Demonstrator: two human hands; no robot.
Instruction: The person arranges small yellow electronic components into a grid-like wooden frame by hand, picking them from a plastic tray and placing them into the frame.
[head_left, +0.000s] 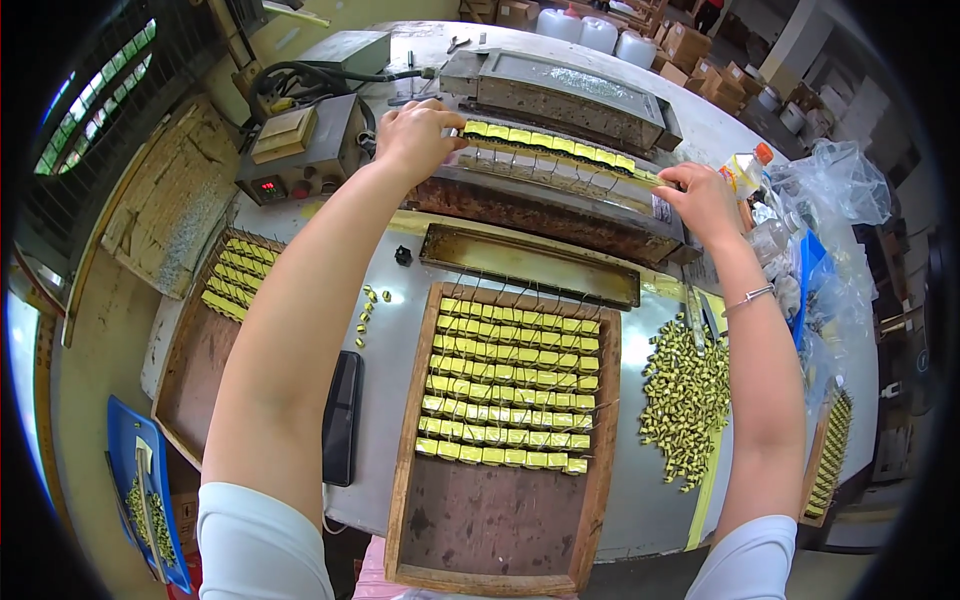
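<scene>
Both my hands are raised over the far side of the table, each at one end of a long row of yellow-taped coil parts [550,145]. My left hand [415,135] has its fingers closed on the row's left end. At the other end, my right hand [703,198] pinches the row between thumb and fingers. Thin wires hang from the row, above a long rust-stained metal trough [540,215]. Nearer to me, a wooden tray [603,480] holds several rows of similar yellow parts with wires sticking up. A narrow dark pan [530,265] lies between that tray and the trough.
A pile of small yellow-green parts [685,400] lies right of the tray, with tweezers [693,318]. A phone [342,420] lies at left, near a second wooden tray [190,370]. A control box [300,150] stands far left; plastic bags [835,185] and a bottle [748,170] sit at right.
</scene>
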